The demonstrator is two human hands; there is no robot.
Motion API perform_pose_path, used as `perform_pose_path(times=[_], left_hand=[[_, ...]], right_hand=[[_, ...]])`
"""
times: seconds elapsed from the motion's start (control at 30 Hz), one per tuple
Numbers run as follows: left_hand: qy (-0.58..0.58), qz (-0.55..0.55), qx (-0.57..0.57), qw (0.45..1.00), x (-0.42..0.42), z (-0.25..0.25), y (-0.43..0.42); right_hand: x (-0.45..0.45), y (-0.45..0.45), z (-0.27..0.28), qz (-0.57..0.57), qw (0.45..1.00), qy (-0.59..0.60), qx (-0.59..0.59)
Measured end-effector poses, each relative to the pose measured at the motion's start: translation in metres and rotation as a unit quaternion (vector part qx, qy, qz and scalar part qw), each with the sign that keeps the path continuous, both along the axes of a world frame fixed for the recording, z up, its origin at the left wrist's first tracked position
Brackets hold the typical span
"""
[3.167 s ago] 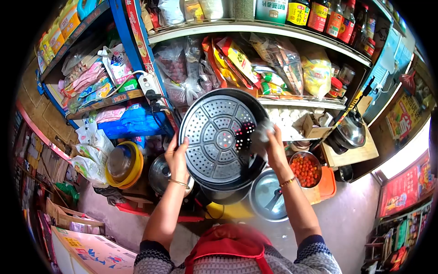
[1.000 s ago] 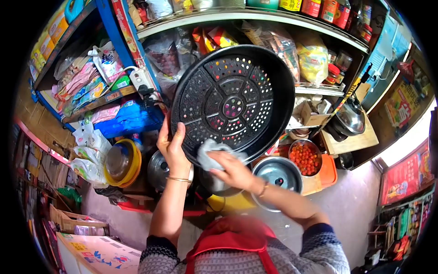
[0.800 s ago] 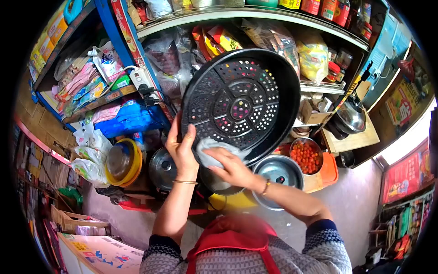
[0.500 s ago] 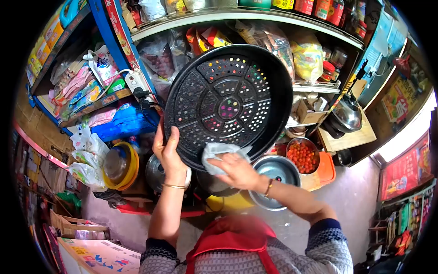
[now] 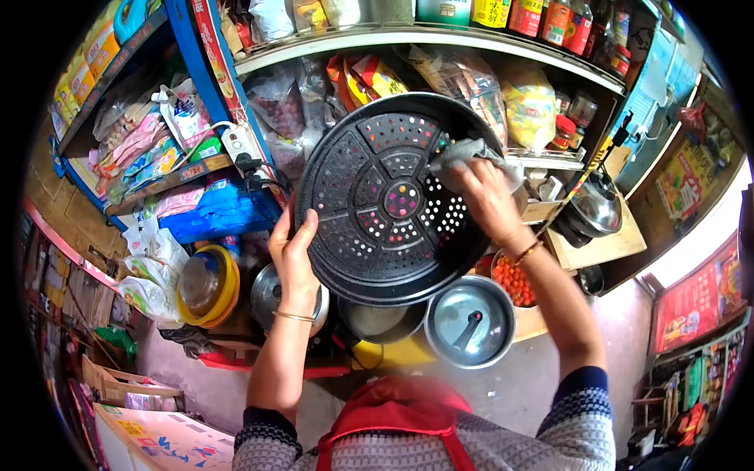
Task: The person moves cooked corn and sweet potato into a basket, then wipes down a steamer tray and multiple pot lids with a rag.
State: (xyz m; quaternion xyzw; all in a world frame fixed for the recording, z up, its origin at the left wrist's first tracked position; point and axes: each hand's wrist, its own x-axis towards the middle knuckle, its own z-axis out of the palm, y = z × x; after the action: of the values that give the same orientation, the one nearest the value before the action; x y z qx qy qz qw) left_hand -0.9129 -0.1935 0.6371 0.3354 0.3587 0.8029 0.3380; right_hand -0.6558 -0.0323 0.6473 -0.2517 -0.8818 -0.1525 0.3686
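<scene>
A round black steamer tray [image 5: 353, 235] with many holes is held up at the centre, its inside facing the camera. My left hand [image 5: 293, 253] grips its left rim, thumb on the front and fingers behind. A grey-white cloth [image 5: 503, 166] is bunched under the fingers of my right hand [image 5: 488, 200], pressed on the tray's upper right inner side. Under the tray sits a metal pot [image 5: 381, 322], partly hidden. To its right lies a round metal lid or pan [image 5: 471, 314] with a dark handle-like piece inside.
Red tomatoes fill a bowl [image 5: 514, 284] behind my right forearm. At left are a lidded pot [image 5: 271, 294] and stacked yellow basins [image 5: 228, 290]. A wok with a lid [image 5: 594, 208] stands on a board at right. Shelves [image 5: 440, 38] with bags and bottles rise behind the tray.
My right hand has moved the cloth from the tray's lower edge up to its upper right side. The tray has shifted and tilted slightly, with my left hand still on its left rim.
</scene>
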Motion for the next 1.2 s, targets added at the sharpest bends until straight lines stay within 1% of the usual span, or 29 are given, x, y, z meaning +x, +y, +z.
perform_pose_path(times=[0.03,0.07,0.1,0.13,0.2,0.23,0.3,0.33,0.37,0.4,0.43,0.5,0.53,0.57,0.6,0.67,0.7,0.73,0.77,0.8,0.83,0.87,0.9,0.93,0.97,1.03,1.1,1.17,1.2], left_hand=[[-0.011,-0.009,-0.008,1.0,0.004,-0.001,0.002],[-0.04,-0.023,0.0,0.999,0.011,-0.004,0.004],[-0.064,-0.037,0.012,0.997,0.017,-0.003,0.007],[-0.085,-0.039,0.005,0.996,0.02,-0.004,0.009],[-0.105,-0.038,0.004,0.994,0.018,-0.006,0.012],[-0.099,-0.028,0.009,0.995,0.015,-0.009,0.013],[-0.091,-0.015,0.015,0.996,0.013,-0.012,0.01],[-0.096,-0.026,0.008,0.995,0.013,-0.012,0.007],[-0.1,-0.039,0.001,0.994,0.013,-0.013,0.005],[-0.098,-0.032,-0.017,0.995,0.011,-0.014,0.004],[-0.098,-0.031,-0.013,0.995,0.013,-0.015,0.005],[-0.109,-0.068,-0.045,0.991,0.02,-0.016,0.006],[-0.116,-0.077,-0.06,0.988,0.023,-0.016,0.007],[-0.099,-0.064,-0.081,0.99,0.025,-0.017,0.01],[-0.095,-0.073,-0.076,0.99,0.025,-0.015,0.012],[-0.071,-0.077,-0.077,0.992,0.018,-0.016,0.01],[-0.049,-0.073,-0.081,0.993,0.011,-0.019,0.01],[-0.005,-0.055,-0.097,0.994,0.008,-0.021,0.008],[-0.009,-0.058,-0.109,0.992,0.007,-0.026,0.007],[-0.035,-0.071,-0.112,0.991,0.009,-0.029,0.006],[-0.062,-0.083,-0.116,0.988,0.013,-0.029,0.005],[-0.052,-0.083,-0.104,0.99,0.011,-0.034,0.007],[-0.052,-0.082,-0.106,0.99,0.008,-0.03,0.005],[-0.045,-0.08,-0.099,0.991,0.004,-0.023,0.001],[-0.04,-0.078,-0.092,0.992,0.001,-0.017,-0.003],[-0.012,-0.017,-0.057,0.998,-0.005,-0.013,-0.006],[-0.021,0.014,-0.015,1.0,-0.005,-0.008,-0.005],[-0.053,-0.006,0.001,0.999,-0.009,-0.004,-0.003],[-0.059,-0.001,0.003,0.998,-0.009,-0.005,0.002]], right_hand=[[-0.02,-0.006,-0.003,0.062,0.986,0.145,-0.058],[-0.039,-0.015,-0.016,0.097,0.956,0.244,-0.133],[-0.056,-0.029,-0.025,0.103,0.962,0.231,-0.106],[-0.07,-0.045,-0.045,0.119,0.962,0.195,-0.152],[-0.074,-0.079,-0.056,0.182,0.976,-0.007,-0.117],[-0.072,-0.079,-0.065,0.212,0.971,-0.075,-0.083],[-0.059,-0.056,-0.051,0.119,0.948,-0.226,-0.192],[-0.056,-0.045,-0.042,0.08,0.972,-0.173,-0.138],[-0.058,-0.031,-0.032,0.08,0.992,-0.049,-0.086],[-0.059,-0.022,-0.022,0.019,0.998,0.027,-0.055],[-0.067,-0.013,-0.015,-0.038,0.99,0.135,-0.015],[-0.094,-0.006,-0.006,-0.076,0.971,0.226,-0.009],[-0.107,-0.015,-0.004,-0.01,0.975,0.218,-0.048],[-0.12,-0.028,0.0,0.055,0.973,0.209,-0.085],[-0.127,-0.049,-0.005,0.071,0.98,0.167,-0.083],[-0.124,-0.066,-0.03,0.217,0.97,0.049,-0.093],[-0.113,-0.07,-0.037,0.291,0.951,-0.085,-0.061],[-0.11,-0.064,-0.039,0.336,0.93,-0.145,-0.022],[-0.106,-0.061,-0.035,0.377,0.903,-0.204,0.016],[-0.103,-0.046,-0.024,0.372,0.886,-0.269,0.068],[-0.105,-0.031,-0.014,0.338,0.892,-0.283,0.102],[-0.103,-0.016,-0.004,0.298,0.917,-0.248,0.098],[-0.098,-0.004,0.018,0.259,0.927,-0.248,0.112],[-0.085,0.0,0.037,0.223,0.942,-0.214,0.131],[-0.074,0.003,0.044,0.16,0.964,-0.201,0.061],[-0.053,0.016,0.028,0.077,0.988,-0.129,0.025],[-0.042,0.009,-0.001,-0.008,0.998,-0.05,-0.022],[-0.042,-0.01,-0.039,-0.023,0.998,0.003,-0.053],[-0.045,-0.024,-0.056,0.022,0.994,0.001,-0.105]])
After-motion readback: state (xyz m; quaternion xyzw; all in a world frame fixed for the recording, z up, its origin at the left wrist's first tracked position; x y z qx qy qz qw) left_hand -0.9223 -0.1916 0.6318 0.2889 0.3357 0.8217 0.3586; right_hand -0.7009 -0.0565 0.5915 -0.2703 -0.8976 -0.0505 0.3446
